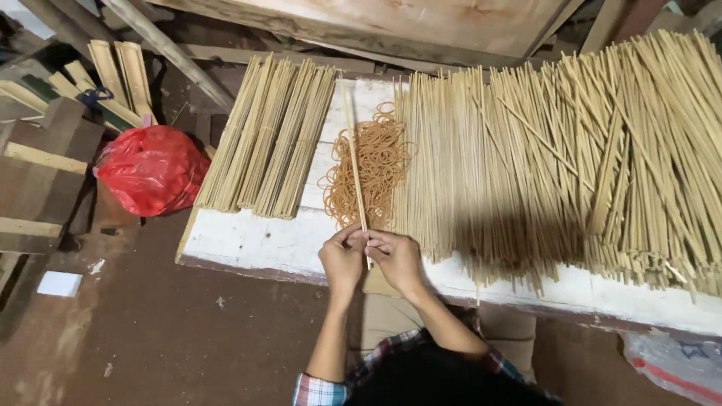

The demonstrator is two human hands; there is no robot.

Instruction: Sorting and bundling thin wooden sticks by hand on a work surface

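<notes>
Both hands meet at the near edge of a white-painted wooden table (248, 244). My left hand (342, 259) and my right hand (397, 259) pinch the near end of a thin bundle of bamboo sticks (353, 162), which points away across a heap of tan rubber bands (372, 169). A big loose pile of bamboo sticks (556, 158) lies to the right of my hands. Several tied bundles of sticks (267, 139) lie side by side to the left of the rubber bands.
A red plastic bag (154, 169) sits on the floor left of the table. Wooden slats (113, 75) and planks lean at the far left and back. A clear plastic bag (677, 361) lies at the lower right. Brown floor stretches below the table.
</notes>
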